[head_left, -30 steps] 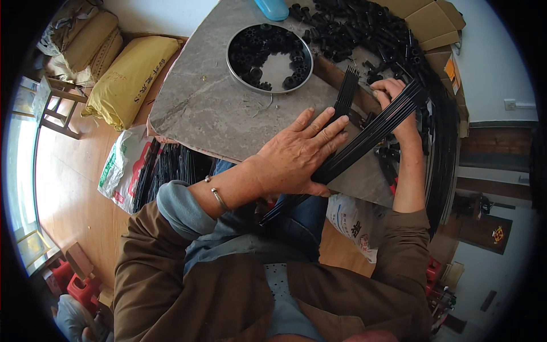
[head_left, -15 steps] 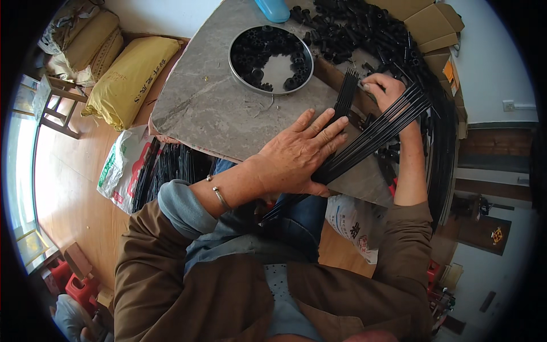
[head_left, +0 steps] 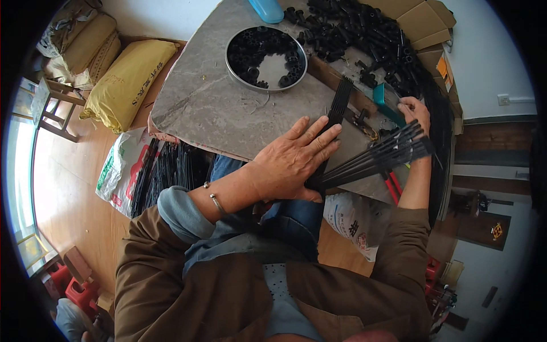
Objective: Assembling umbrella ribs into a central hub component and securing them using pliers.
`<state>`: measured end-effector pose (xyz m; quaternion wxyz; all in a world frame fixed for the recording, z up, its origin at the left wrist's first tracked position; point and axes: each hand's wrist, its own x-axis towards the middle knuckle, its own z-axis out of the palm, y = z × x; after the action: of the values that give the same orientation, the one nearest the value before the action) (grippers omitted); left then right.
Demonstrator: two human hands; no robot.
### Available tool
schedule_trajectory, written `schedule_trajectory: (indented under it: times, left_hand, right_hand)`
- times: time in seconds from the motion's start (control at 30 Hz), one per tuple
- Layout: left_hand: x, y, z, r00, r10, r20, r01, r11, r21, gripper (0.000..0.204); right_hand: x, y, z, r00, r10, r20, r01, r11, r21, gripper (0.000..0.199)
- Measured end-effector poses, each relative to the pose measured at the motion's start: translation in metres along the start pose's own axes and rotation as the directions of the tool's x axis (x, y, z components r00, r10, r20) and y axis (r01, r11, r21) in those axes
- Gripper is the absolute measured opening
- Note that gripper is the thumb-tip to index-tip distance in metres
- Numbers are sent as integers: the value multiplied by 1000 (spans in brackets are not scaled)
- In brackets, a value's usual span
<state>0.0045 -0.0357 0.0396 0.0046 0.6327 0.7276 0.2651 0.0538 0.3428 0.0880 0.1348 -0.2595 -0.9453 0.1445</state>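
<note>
My left hand [head_left: 299, 157] lies palm down, fingers stretched, over a bundle of thin black rods [head_left: 364, 162] that fans out toward the right. One part of the bundle, a narrower row of rods [head_left: 342, 96], points away past my fingertips along the table. My right hand [head_left: 417, 111] is closed at the right end of a green, box-shaped object [head_left: 387, 101]; the far ends of the fanned rods cross in front of my right wrist. Pliers with red handles [head_left: 393, 187] lie under the rods at the table's near edge.
On the stone-patterned table [head_left: 211, 114] stands a round metal tin [head_left: 229, 64] of black ribbed parts. A heap of black plastic pieces [head_left: 353, 31], a blue object [head_left: 266, 10] and a cardboard box [head_left: 424, 23] are behind. More black rods [head_left: 176, 176] stand beside my left leg.
My right hand has moved right and a little nearer, and the green object now shows at its fingers. The fanned rods have swung lower. My left hand has barely shifted.
</note>
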Motion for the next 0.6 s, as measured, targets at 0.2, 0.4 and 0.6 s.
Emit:
schedule_trajectory:
  times: [0.2,0.4,0.6]
  left_hand:
    - [-1,0,-1,1000,-5,11,5,1000,10,105]
    - [0,0,-1,1000,-8,22,8,1000,2,105]
    - [-1,0,0,1000,-10,28,10,1000,5,105]
  right_hand:
    - [-5,-6,0,991,-77,-105,52,974,-221,14]
    - [-5,-17,3,990,-140,-2,140,989,-46,14]
    - [-10,-22,-12,984,-174,-30,161,953,-255,12]
